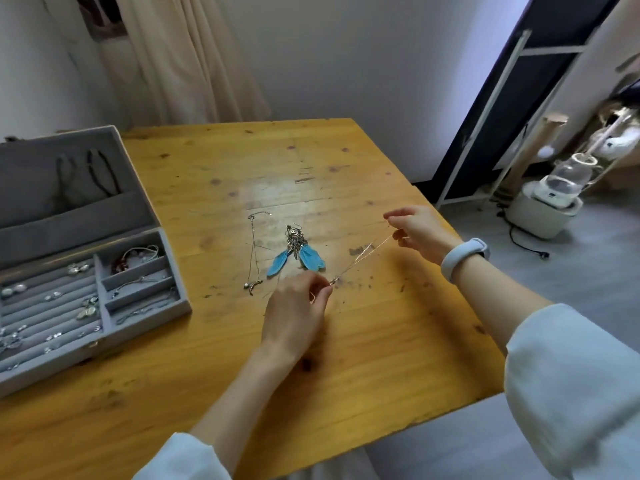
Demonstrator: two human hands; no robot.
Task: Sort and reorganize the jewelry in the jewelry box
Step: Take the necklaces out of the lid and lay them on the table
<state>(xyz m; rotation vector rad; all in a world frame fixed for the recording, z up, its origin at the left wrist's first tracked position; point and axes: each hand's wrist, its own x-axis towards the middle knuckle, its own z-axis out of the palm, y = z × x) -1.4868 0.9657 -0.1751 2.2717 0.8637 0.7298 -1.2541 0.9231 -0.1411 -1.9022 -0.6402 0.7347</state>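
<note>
A thin silver chain necklace [363,254] is stretched taut above the wooden table [363,358] between my two hands. My left hand [294,313] pinches its lower end near a small pendant. My right hand [420,233] pinches the upper end. A pair of blue feather earrings [298,258] lies on the table just beyond my left hand. Another silver necklace [254,254] lies to their left. The grey jewelry box [145,209] stands open at the table's left, with rings and earrings in its padded rows and chains in its side compartments.
Two dark cords hang in the box's raised lid [69,174]. The table's right edge runs close under my right forearm. On the floor to the right stand a white appliance [547,206] and a leaning frame [485,126].
</note>
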